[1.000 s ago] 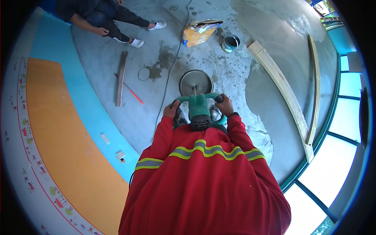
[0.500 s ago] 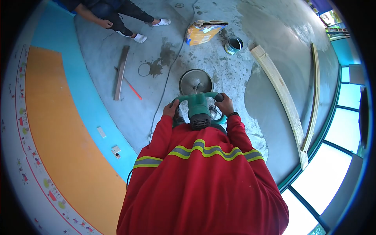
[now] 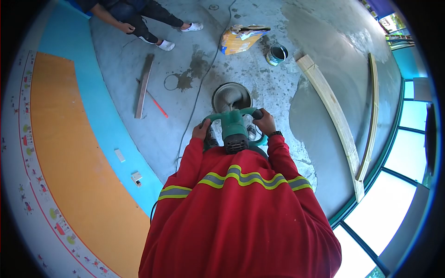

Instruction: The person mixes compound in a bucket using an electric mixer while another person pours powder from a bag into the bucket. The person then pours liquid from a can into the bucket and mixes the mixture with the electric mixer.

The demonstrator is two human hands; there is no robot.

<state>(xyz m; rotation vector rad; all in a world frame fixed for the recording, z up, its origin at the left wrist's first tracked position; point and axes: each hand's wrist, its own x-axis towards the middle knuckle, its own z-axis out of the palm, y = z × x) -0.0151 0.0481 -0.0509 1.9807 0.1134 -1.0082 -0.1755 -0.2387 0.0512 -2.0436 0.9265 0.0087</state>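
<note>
A green power mixer [image 3: 233,124] with a black motor end stands in front of my body, its shaft reaching down into a round bucket of grey mix [image 3: 227,96]. My left hand [image 3: 201,129] is wrapped round the mixer's left handle. Around the black grip of the right handle, my right hand [image 3: 265,122] is closed, with a dark watch at the wrist. My shoes show partly beneath the mixer. The lower end of the shaft is hidden in the mix.
An orange bag [image 3: 238,41] and a dark pail [image 3: 276,54] stand beyond the bucket. Long wooden boards [image 3: 330,99] lie at right, a plank [image 3: 144,88] and red rod [image 3: 160,107] at left. A cable [image 3: 199,88] crosses the floor. A person [image 3: 139,21] sits upper left.
The view has shifted slightly. The mix surface in the bucket has changed shape, with a hollow now at its right side. Both hands keep hold of the mixer, which has tilted slightly left.
</note>
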